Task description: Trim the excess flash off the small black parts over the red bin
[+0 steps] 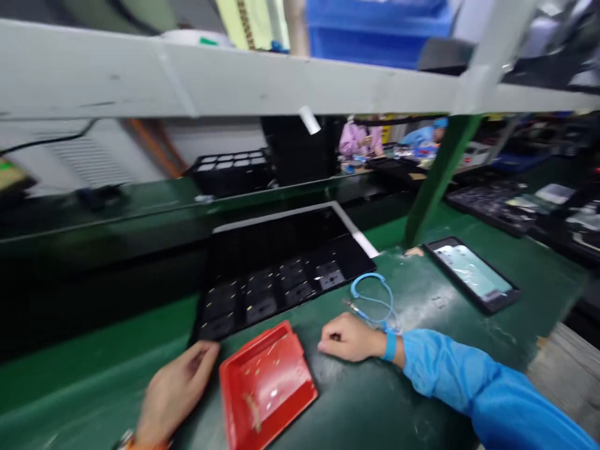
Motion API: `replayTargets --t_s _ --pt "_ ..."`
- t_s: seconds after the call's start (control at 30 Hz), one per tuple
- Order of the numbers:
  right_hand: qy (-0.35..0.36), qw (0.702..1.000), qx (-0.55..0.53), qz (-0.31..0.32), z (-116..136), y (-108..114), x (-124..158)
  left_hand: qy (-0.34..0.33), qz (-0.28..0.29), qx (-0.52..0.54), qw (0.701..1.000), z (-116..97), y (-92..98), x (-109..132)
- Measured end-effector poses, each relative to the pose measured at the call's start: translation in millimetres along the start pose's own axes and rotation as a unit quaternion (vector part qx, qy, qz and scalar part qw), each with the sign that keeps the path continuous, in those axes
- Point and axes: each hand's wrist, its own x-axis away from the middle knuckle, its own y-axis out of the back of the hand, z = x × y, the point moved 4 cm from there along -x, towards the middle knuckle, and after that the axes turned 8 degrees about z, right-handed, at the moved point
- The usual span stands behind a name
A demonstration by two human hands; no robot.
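My left hand (180,387) lies curled on the green bench, left of a red tray (302,387). Its fingers bend inward and hide whatever may be inside. Small pale, gold-coloured bits are scattered across the tray floor. On the tray's other side rests my right hand (349,337), closed in a loose fist; I cannot make out anything in it. A blue wrist band (390,345) circles that wrist, and its coiled blue cord (375,297) loops on the bench. Behind both hands lies a large black panel (276,269) with rows of dark square pieces carrying small bright marks.
A tablet-like device with a lit screen (473,275) lies at the right. A green post (438,181) rises to the white shelf beam (234,81), which holds a blue bin (375,31). Black trays (229,172) stand behind. Two people work in the background.
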Motion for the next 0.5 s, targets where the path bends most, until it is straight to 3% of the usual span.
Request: replayTargets --t_s 0.1,0.3,0.5 --pt "0.026 1.0 -0.002 0.016 1.3 0.4 0.5 0.005 0.019 0.023 1.0 4.3 -3.0 6.3" --pt "0.035 0.999 0.015 0.027 2.8 4.6 7.8 -0.025 0.006 0.026 0.999 -1.4 -2.7 1.8" --pt "0.067 0.995 0.07 0.025 7.1 2.6 17.7 -0.014 -0.012 0.044 0.999 -4.7 -10.5 12.6"
